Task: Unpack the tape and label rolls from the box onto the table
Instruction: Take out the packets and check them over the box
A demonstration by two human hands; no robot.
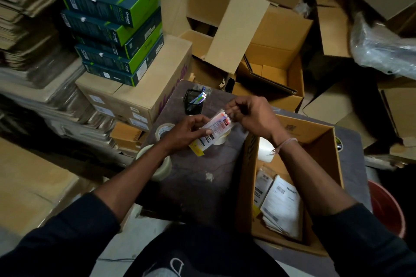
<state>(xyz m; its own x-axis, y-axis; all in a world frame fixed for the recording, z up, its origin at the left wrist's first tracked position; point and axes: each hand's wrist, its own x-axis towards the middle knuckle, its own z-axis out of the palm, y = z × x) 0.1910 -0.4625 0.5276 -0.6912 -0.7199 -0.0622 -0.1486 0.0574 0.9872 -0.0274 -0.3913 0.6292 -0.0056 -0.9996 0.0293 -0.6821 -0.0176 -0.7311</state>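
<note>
An open cardboard box (333, 159) stands on the dark table (202, 171) at my right. Inside it lie a white roll (264, 149) and flat white label packets (282, 204). My left hand (188, 131) grips the lower part of a clear pack of pens (216, 129) held above the table. My right hand (249, 112) pinches the pack's top end. Three tape rolls rest on the table: one (163, 130) by my left wrist, one (163, 167) under my left forearm, one (221, 139) partly hidden under the pack.
A black mesh pen holder (194, 101) with pens stands at the table's far edge. Stacked green boxes (117, 29) sit on a carton at left. Open cardboard boxes (265, 63) crowd the back. A red bucket (387, 207) sits at right.
</note>
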